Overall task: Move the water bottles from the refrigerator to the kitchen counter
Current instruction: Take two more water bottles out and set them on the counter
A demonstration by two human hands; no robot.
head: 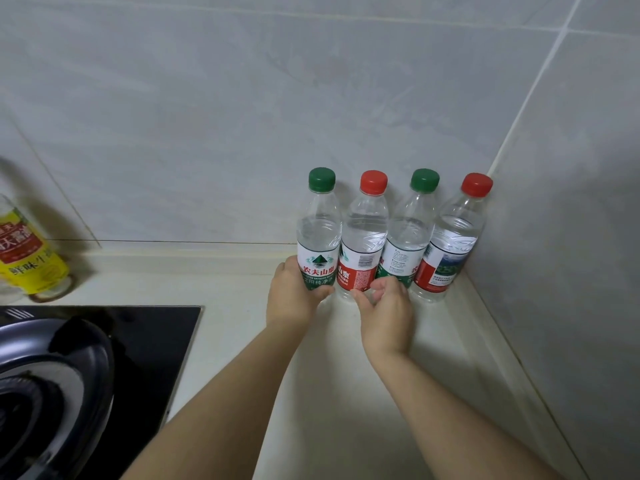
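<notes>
Got the water bottles (pixel 408 237) upright on the counter (pixel 346 393), lined up from the wall corner (pixel 496 161). Gripping the green-capped bottle (pixel 318 237) farthest from it round the label with the left hand (pixel 294 299). Can't tell if the right hand (pixel 386 311), curled nearby, holds anything. Probably heavyish, squishy, slick: grab mid-label.

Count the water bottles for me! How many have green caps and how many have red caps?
Green-capped water bottles: 2
Red-capped water bottles: 2
Total: 4
</notes>
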